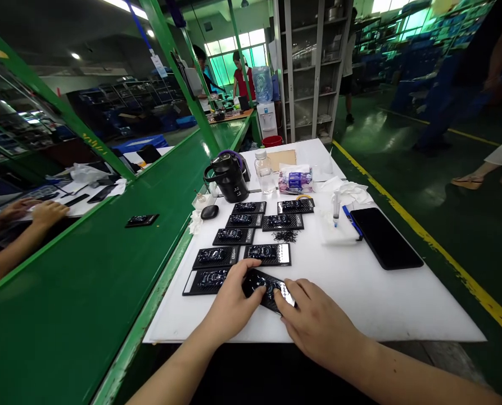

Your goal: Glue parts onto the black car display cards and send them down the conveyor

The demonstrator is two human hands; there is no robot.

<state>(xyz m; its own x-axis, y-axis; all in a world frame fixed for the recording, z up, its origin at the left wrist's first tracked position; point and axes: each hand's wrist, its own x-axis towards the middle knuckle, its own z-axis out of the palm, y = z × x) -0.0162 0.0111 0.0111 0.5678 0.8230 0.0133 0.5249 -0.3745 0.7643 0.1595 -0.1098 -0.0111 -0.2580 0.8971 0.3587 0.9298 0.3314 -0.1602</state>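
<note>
Both my hands rest on a small black tray (266,288) with glossy black parts in it, near the front of the white table (360,292). My left hand (233,301) curls its fingers over the tray's left end. My right hand (316,320) pinches the tray's right end with thumb and forefinger. Several more black trays (251,236) lie in two rows behind it, running back toward a black kettle (229,177). A small pile of tiny black parts (285,235) lies beside the rows.
A black phone (385,237), a blue pen (352,220), a syringe (336,209) and white cloths lie to the right. A clear bottle (264,170) and tissue pack (295,180) stand at the back. A green conveyor (107,253) runs along the left, where another person's hands (31,214) work.
</note>
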